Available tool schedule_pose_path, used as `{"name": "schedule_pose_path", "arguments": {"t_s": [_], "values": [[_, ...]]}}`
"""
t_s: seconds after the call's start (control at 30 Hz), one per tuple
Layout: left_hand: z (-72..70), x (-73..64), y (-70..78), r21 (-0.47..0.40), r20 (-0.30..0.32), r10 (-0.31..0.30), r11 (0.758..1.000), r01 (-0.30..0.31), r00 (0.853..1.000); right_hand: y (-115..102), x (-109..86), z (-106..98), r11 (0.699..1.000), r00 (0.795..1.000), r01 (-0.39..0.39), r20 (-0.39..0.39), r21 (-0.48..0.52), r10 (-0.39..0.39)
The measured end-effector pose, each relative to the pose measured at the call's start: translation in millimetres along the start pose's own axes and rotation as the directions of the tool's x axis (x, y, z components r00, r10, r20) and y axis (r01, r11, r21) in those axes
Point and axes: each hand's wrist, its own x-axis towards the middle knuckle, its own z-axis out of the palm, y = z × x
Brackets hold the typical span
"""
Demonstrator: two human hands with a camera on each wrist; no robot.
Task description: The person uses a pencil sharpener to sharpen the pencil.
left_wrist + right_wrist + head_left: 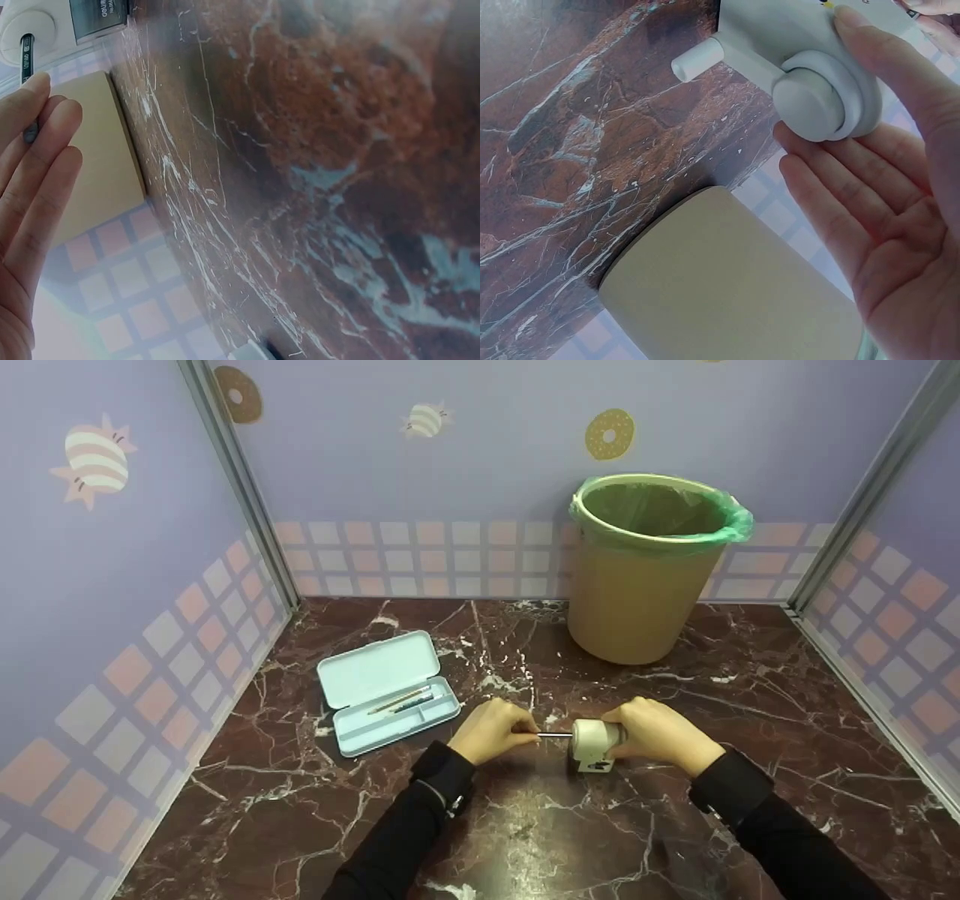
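A white hand-crank pencil sharpener (591, 744) stands on the marble table in front of the person. Its crank handle (697, 60) sticks out to the side in the right wrist view. The right hand (656, 731) grips the sharpener's body, thumb on one side and fingers on the other. From the opposite side, the left hand (491, 733) pinches a dark pencil (28, 64) between thumb and fingers. The pencil's far end is hidden inside the sharpener's round opening.
An open light-blue pencil case (381, 669) lies to the left, with a few pencils (401, 701) in it. Behind the right hand stands a tan waste bin (637, 600) lined with a green bag. Patterned walls (450, 495) enclose the table at the back and sides.
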Motion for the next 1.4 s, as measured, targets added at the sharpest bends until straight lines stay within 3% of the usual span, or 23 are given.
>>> {"name": "schedule_pose_path", "arguments": {"t_s": [0.77, 1.0, 1.4], "values": [[0.5, -3.4, -1.0, -0.026, 0.019, -0.024, 0.999, 0.025, 1.0, 0.4, 0.9, 0.1, 1.0, 1.0, -0.022, 0.012, 0.007, 0.022], [-1.1, -3.6, -1.9, 0.006, -0.021, 0.018, 1.0, -0.017, 1.0, -0.3, 1.2, 0.1, 1.0, 1.0, -0.017, 0.013, -0.001, 0.017], [-2.0, -3.8, -2.6, -0.011, -0.007, 0.003, 1.0, -0.003, 1.0, -0.2, 0.9, -0.6, 1.0, 1.0, -0.02, 0.023, 0.001, 0.02]]}}
